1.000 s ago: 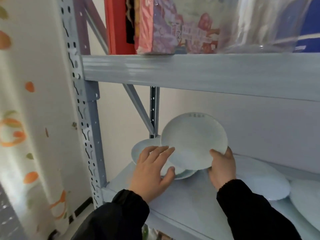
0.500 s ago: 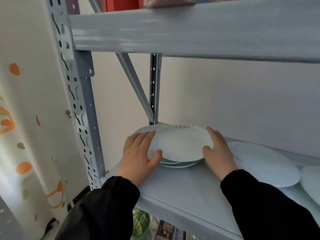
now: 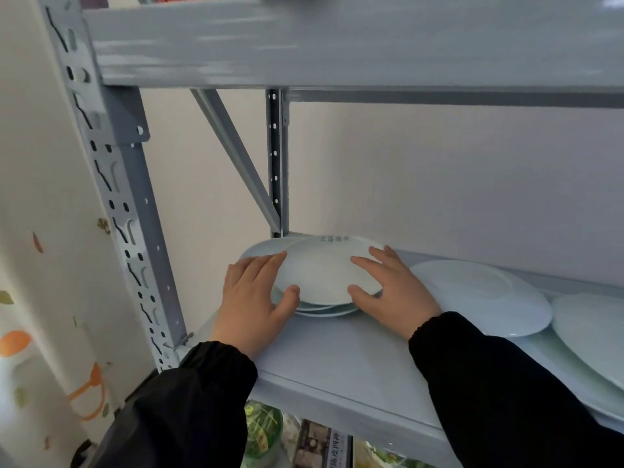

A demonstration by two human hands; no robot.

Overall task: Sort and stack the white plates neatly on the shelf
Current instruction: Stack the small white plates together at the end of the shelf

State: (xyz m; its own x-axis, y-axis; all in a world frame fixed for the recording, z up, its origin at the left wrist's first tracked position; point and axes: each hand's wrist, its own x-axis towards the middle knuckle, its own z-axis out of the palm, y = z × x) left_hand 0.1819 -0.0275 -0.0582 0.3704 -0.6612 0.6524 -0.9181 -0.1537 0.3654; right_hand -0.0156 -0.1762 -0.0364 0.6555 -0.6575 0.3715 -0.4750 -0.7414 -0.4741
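A small stack of white plates (image 3: 322, 310) sits at the back left corner of the grey shelf (image 3: 337, 363). Its top plate (image 3: 320, 268) carries small printed characters at the far rim and lies a little off-centre on the ones below. My left hand (image 3: 255, 298) rests flat over the plate's left edge, thumb against the front rim. My right hand (image 3: 388, 288) lies with spread, straight fingers on the plate's right side, its thumb also at the front rim. A larger white plate (image 3: 483, 295) lies just right of the stack, and another (image 3: 594, 332) is at the far right.
The upper shelf beam (image 3: 337, 45) hangs low overhead. A perforated grey upright (image 3: 128, 214) stands at the front left, with a back post (image 3: 278, 163) and a diagonal brace (image 3: 236, 153) behind the stack. Packaged goods (image 3: 263, 430) show on the level below.
The plate I held tilted in the air has been lowered flat onto the stack. Both hands moved from its sides to rest on top of it.
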